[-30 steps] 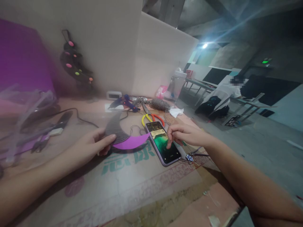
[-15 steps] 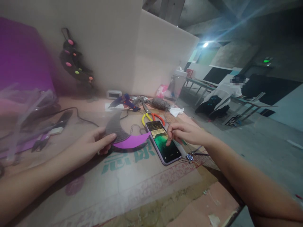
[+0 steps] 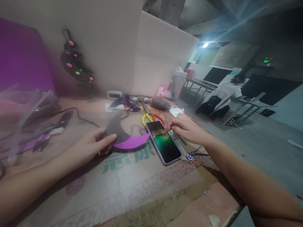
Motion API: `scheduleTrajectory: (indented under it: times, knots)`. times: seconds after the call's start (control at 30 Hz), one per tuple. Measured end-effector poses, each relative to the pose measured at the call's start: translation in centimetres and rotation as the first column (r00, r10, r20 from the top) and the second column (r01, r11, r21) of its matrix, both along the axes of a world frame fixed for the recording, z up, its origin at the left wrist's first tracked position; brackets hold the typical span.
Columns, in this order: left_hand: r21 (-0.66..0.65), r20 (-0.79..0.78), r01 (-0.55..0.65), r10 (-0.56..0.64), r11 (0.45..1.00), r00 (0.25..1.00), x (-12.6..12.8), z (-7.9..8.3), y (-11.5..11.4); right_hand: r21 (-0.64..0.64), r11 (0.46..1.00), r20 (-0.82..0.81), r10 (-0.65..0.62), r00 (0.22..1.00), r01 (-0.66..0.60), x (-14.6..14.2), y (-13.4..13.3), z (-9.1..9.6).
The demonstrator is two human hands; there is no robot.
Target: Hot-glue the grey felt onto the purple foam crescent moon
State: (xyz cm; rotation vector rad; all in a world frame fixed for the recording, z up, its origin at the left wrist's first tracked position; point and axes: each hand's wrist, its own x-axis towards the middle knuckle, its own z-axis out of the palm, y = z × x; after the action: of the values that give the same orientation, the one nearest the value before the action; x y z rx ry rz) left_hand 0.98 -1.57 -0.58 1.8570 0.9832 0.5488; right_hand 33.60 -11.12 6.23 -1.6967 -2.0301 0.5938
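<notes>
Tapping the phone (image 3: 165,146) seems the step; right hand (image 3: 187,130), loosely curled and empty, touches its far end; left hand (image 3: 94,145), left of the phone, pinches the crescent cutout (image 3: 125,138); further taps need a light fingertip.

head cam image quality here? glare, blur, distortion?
Head view: flare streaks from the ceiling lamp upper right; left edge smeared, the plastic bags blurred; wide-angle bends the wall panel; dim, pinkish cast; the left hand gripping the crescent cutout, the right hand and the phone read fairly sharp.
</notes>
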Motion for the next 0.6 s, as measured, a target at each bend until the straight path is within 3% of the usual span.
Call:
scheduleTrajectory:
  times: [0.1, 0.2, 0.33, 0.43, 0.6]
  knots:
    - [0.015, -0.01, -0.002, 0.002, 1.0, 1.0, -0.1, -0.3, 0.2, 0.139, 0.988, 0.078, -0.08, 0.994, 0.069, 0.3, 0.2, -0.5]
    - [0.027, -0.012, -0.006, 0.007, 1.0, 1.0, -0.2, -0.5, 0.3, 0.182, 0.976, 0.104, -0.141, 0.984, 0.121, -0.2, -0.1, -0.4]
    - [0.02, -0.003, -0.001, 0.001, 1.0, 1.0, -0.2, -0.6, 0.4, 0.258, 0.963, 0.311, -0.158, 0.937, 0.077, -2.2, -1.5, 0.7]
    - [0.021, -0.001, 0.002, -0.002, 1.0, 1.0, -0.2, -0.6, 0.4, 0.224, 0.974, 0.442, -0.117, 0.889, 0.017, -3.5, -2.5, 0.8]
    - [0.028, -0.018, 0.003, -0.003, 1.0, 1.0, -0.1, -0.3, 0.3, 0.136, 0.991, 0.434, -0.045, 0.9, -0.016, -4.1, -2.9, -1.2]
